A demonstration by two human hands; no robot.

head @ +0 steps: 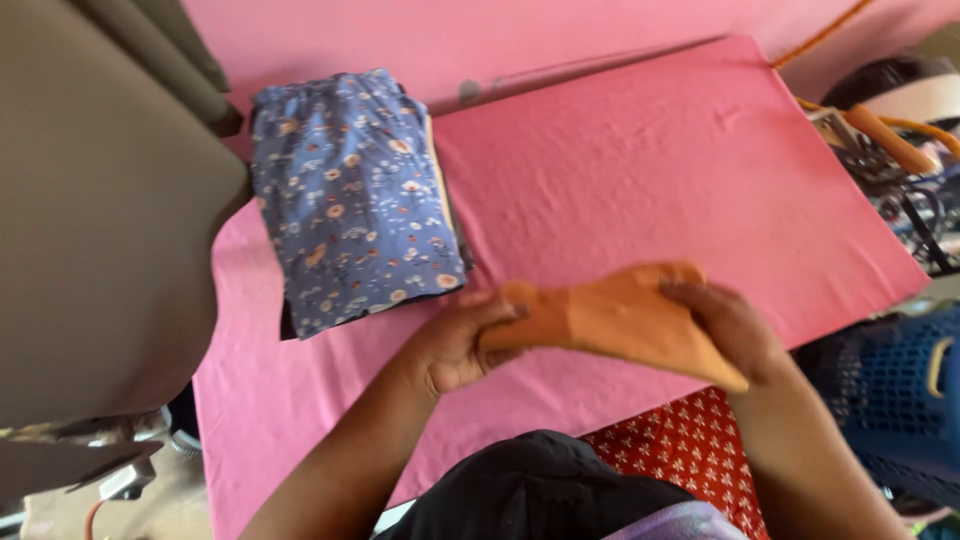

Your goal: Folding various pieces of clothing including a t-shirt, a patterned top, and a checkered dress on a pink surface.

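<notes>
Nearest to us, we are seeing dark clothing at the bottom edge and a red patterned cloth (690, 440) lying just below the tabletop's near edge. Above that, we are holding an orange cloth (615, 320) between both hands, lifted a little over the pink-covered tabletop (640, 170). Our left hand (455, 345) is gripping the cloth's left end, its fingers (490, 312) curled closed around the bunched fabric. Our right hand (730, 330) is lying over the right side, fingers pressed onto the cloth — the thumb side is hidden, so we cannot tell how it is pinching underneath.

To the right, beside the tabletop, a blue plastic basket (890, 400) is standing; what it is holding is too dark to make out.

Farther back on the left, a folded blue floral garment (350, 195) is resting on the tabletop, on top of other folded pieces whose edges are showing at its right side. At the far right corner, an iron with an orange handle (885, 135) is sitting — partly out of view.
</notes>
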